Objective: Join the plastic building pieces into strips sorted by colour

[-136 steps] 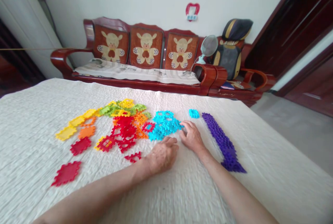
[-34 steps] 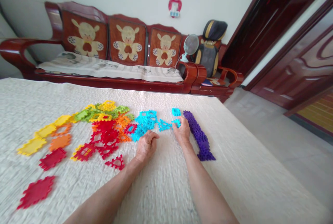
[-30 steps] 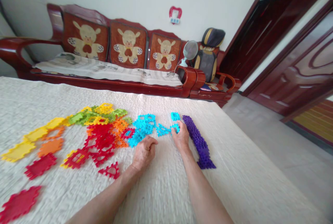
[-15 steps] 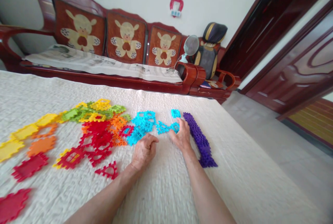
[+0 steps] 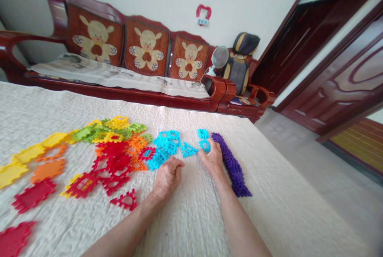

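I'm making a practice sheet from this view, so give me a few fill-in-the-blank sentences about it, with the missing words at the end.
1. The hand with its fingers at a light-blue square is the person's ____ hand.
2. Between that square and the light-blue pile lies a light-blue piece shaped like a ____.
3. The long row at the far right of the pieces is coloured ____.
4. Along the back of the sofa stand ____ animal-patterned cushions.

Missing words: right; triangle; purple; three.

A heart-shaped ornament [image 5: 204, 15] hangs above a wooden sofa [image 5: 119, 94] (three animal-patterned cushions [image 5: 147, 50] upright).
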Motion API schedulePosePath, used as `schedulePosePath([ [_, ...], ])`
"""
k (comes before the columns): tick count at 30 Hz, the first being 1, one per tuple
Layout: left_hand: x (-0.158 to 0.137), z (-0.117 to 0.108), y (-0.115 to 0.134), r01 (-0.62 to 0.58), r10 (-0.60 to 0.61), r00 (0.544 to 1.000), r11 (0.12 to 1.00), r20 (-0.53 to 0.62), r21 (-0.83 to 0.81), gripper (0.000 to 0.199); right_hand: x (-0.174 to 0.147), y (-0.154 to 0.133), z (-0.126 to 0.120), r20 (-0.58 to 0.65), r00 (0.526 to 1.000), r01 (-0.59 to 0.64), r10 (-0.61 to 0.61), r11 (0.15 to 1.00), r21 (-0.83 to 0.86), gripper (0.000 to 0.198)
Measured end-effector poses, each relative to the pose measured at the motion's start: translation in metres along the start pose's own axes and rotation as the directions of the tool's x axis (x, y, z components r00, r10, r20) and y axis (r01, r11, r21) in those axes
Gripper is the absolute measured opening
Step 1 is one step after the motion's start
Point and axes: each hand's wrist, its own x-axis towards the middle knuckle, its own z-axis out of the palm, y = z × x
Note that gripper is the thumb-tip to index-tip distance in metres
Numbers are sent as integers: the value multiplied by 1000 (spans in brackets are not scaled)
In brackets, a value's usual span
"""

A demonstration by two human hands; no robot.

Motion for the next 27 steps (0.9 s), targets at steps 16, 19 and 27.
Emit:
schedulePosePath([
  [16, 0, 5, -2, -48, 48, 998, 999, -41, -6, 29, 35, 4, 21, -102, 995, -46, 20, 964, -263, 44],
  [19, 0, 4, 0, -34, 34, 999, 999, -37, -19, 29, 36, 8, 23, -100, 995, -27, -2, 958, -286, 43],
  [27, 1, 3, 2, -14, 14, 1000, 1000, -19, -24, 28, 36, 6, 22, -144, 989, -3, -41, 955, -296, 39],
])
